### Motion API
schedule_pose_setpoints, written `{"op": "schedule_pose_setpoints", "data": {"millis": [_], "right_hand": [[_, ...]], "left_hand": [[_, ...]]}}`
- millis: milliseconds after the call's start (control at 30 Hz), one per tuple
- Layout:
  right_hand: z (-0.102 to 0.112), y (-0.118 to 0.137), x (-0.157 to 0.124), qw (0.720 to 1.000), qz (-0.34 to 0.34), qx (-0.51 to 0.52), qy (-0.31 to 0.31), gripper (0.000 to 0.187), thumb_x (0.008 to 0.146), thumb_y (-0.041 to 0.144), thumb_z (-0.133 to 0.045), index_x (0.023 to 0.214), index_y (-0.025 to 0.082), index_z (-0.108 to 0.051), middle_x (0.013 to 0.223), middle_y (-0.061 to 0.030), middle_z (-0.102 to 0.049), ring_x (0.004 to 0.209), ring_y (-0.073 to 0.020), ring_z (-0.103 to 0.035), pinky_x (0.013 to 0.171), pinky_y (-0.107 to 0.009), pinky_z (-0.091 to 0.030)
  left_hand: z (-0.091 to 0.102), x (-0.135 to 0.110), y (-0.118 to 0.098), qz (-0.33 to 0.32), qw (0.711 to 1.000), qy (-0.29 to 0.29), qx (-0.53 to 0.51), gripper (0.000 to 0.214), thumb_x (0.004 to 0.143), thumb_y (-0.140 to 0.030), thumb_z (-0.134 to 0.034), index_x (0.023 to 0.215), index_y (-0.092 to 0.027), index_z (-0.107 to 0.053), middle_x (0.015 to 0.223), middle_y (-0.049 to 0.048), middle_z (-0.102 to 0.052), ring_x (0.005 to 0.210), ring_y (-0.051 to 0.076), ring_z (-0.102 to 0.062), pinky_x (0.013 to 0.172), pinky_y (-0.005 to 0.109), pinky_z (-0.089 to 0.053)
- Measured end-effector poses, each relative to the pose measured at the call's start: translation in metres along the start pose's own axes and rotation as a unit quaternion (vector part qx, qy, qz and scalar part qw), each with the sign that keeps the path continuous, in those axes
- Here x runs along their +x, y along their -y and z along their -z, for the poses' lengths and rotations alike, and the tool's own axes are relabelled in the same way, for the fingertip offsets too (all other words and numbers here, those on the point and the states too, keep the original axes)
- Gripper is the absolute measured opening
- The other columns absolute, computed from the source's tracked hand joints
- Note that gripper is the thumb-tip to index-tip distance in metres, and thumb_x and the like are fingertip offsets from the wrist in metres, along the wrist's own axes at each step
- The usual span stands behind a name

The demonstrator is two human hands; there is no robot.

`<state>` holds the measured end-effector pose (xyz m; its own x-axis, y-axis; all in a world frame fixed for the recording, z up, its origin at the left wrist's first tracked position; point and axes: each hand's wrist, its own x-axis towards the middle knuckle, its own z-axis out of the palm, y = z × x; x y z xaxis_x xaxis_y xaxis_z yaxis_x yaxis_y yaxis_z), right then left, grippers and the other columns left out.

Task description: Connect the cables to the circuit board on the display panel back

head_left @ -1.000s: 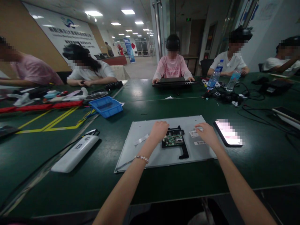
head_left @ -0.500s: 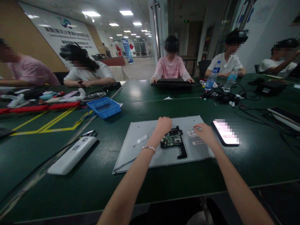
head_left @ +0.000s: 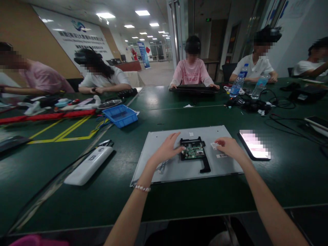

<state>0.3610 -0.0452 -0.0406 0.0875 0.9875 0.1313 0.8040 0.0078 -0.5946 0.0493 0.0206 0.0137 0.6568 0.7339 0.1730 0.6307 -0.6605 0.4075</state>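
A grey metal panel lies flat on the green table in front of me. In its middle sits a green circuit board inside a black plastic bracket. My left hand, with a bead bracelet at the wrist, rests open on the panel, its fingertips touching the board's left edge. My right hand lies just right of the bracket with its fingers curled over a small white label. Whether it grips the label is hidden. A second label sits below that hand.
A lit phone lies right of the panel. A white power bank with a cable lies to the left, a blue tray beyond it. Several people sit around the table, with water bottles and tangled cables at the far right.
My left hand has drawn back from the bracket's top left and opened flat beside the board. My right hand stays by the label. The view has shifted slightly.
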Motion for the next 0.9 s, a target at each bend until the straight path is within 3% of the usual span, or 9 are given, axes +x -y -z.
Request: {"op": "schedule_pose_setpoints", "data": {"millis": [167, 267, 433, 667, 900], "right_hand": [[0.001, -0.005, -0.001, 0.999, -0.044, -0.009, -0.024, 0.017, 0.075, 0.022, -0.057, 0.086, 0.021, -0.070, 0.078, -0.0033, -0.069, 0.073, -0.0167, -0.064, 0.068, -0.028, -0.048], [0.003, -0.007, -0.002, 0.997, -0.052, -0.051, -0.042, 0.020, 0.077, 0.024, -0.057, 0.092, 0.020, -0.069, 0.089, -0.0067, -0.068, 0.082, -0.0190, -0.064, 0.075, -0.030, -0.047], [0.000, 0.014, 0.003, 0.991, 0.039, -0.094, -0.085, 0.029, 0.081, 0.024, -0.052, 0.107, 0.016, -0.064, 0.111, -0.0112, -0.062, 0.104, -0.0230, -0.056, 0.092, -0.036, -0.041], [-0.015, 0.071, 0.050, 0.976, 0.185, -0.115, -0.002, 0.025, 0.085, 0.022, -0.052, 0.108, 0.018, -0.063, 0.112, -0.0091, -0.062, 0.106, -0.0211, -0.055, 0.094, -0.034, -0.040], [-0.037, 0.087, 0.083, 0.945, 0.237, -0.213, 0.073, 0.017, 0.083, 0.021, -0.058, 0.096, 0.018, -0.068, 0.102, -0.0103, -0.066, 0.102, -0.0237, -0.058, 0.086, -0.031, -0.042]], "left_hand": [[-0.008, -0.009, -0.002, -0.002, 0.998, 0.046, -0.039, 0.077, 0.083, -0.049, -0.055, 0.144, -0.023, -0.015, 0.150, 0.0098, -0.022, 0.136, 0.024, -0.025, 0.111, 0.039, -0.025], [-0.013, -0.010, -0.003, -0.024, 0.997, 0.066, -0.026, 0.083, 0.079, -0.051, -0.058, 0.144, -0.020, -0.016, 0.149, 0.0123, -0.022, 0.136, 0.027, -0.025, 0.111, 0.041, -0.026], [-0.018, -0.012, -0.002, -0.023, 0.997, 0.060, -0.034, 0.089, 0.076, -0.055, -0.059, 0.145, -0.020, -0.015, 0.150, 0.0131, -0.020, 0.134, 0.030, -0.028, 0.109, 0.045, -0.028], [-0.021, -0.013, -0.002, -0.030, 0.998, 0.045, -0.041, 0.091, 0.076, -0.056, -0.059, 0.145, -0.020, -0.012, 0.147, 0.0133, -0.027, 0.132, 0.030, -0.032, 0.108, 0.045, -0.029], [-0.024, -0.014, -0.001, -0.028, 0.999, 0.034, -0.028, 0.090, 0.075, -0.056, -0.059, 0.144, -0.020, -0.014, 0.145, 0.0144, -0.031, 0.130, 0.031, -0.035, 0.106, 0.046, -0.032]]}}
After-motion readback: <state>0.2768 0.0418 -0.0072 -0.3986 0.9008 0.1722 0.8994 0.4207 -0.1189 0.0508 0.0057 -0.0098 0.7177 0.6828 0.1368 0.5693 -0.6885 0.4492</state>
